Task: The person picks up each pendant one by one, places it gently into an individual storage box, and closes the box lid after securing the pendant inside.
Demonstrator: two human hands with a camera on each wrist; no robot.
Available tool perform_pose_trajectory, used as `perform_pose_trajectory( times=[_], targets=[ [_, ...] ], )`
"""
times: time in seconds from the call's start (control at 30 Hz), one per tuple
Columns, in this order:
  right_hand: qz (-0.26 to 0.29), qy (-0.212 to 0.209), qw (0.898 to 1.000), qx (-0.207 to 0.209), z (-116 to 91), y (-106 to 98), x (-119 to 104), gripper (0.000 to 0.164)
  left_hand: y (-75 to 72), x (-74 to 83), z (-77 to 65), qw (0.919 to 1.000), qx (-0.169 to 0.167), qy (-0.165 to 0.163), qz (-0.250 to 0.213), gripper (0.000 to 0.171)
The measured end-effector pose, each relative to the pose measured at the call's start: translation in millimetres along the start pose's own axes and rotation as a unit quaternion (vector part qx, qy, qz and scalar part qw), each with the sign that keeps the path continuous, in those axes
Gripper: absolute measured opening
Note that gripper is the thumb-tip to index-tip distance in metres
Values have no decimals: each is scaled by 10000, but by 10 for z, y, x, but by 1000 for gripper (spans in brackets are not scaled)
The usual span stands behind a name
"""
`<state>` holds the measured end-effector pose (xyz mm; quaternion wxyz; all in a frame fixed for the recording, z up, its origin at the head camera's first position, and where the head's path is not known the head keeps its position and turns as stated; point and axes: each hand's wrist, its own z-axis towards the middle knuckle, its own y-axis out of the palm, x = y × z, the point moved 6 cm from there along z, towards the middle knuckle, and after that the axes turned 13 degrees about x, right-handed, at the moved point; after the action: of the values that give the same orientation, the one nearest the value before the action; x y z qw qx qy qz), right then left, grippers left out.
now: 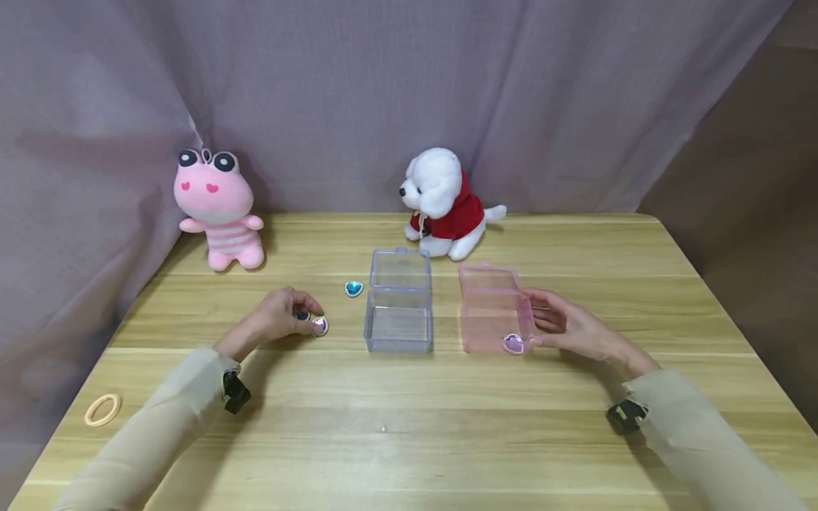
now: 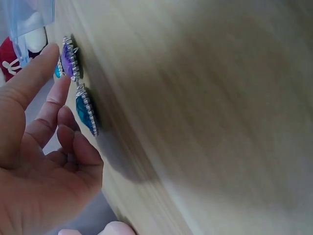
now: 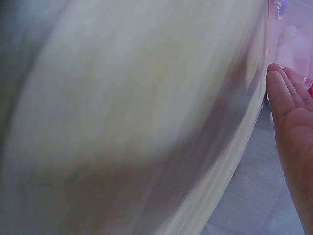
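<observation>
My left hand (image 1: 284,314) is low over the table, thumb and index finger at a purple heart-shaped gem (image 1: 321,326) edged with small beads. Its fingertips stand apart in the left wrist view; whether they touch the gem I cannot tell. Below the fingers lies a dark teal gem (image 2: 85,111), partly covered in the head view. A blue heart gem (image 1: 353,288) lies beyond. With fairly straight fingers my right hand (image 1: 571,326) touches the right side of an open pink clear box (image 1: 483,323). Inside that box, near its front right, is another purple heart gem (image 1: 513,343).
An open clear bluish box (image 1: 399,343) stands between the hands, lid folded back. A pink plush toy (image 1: 220,206) sits at the back left, a white plush dog (image 1: 441,199) in red behind the boxes. A wooden ring (image 1: 102,410) lies left. A grey curtain (image 1: 345,92) hangs behind.
</observation>
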<state>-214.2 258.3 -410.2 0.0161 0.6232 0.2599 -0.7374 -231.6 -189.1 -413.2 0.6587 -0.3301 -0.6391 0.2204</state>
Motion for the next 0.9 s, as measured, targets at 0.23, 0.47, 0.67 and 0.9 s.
perform_pose_trajectory(
  times=[0.23,0.47,0.67,0.9],
  targets=[
    [-10,36,10000,-17,-6,7,-2,77,28,23,23,9992,54,378,114,22],
    [-10,-20,10000,-2,-8,6,0,77,57,91,38,9977,154,648,129,20],
    [40,-77,10000,-41,-9,10,-2,76,92,174,35,9953,190,944,-5,18],
    [53,-111,9999,-42,-12,7,-2,75,65,238,53,9940,356,1023,-117,13]
  ],
)
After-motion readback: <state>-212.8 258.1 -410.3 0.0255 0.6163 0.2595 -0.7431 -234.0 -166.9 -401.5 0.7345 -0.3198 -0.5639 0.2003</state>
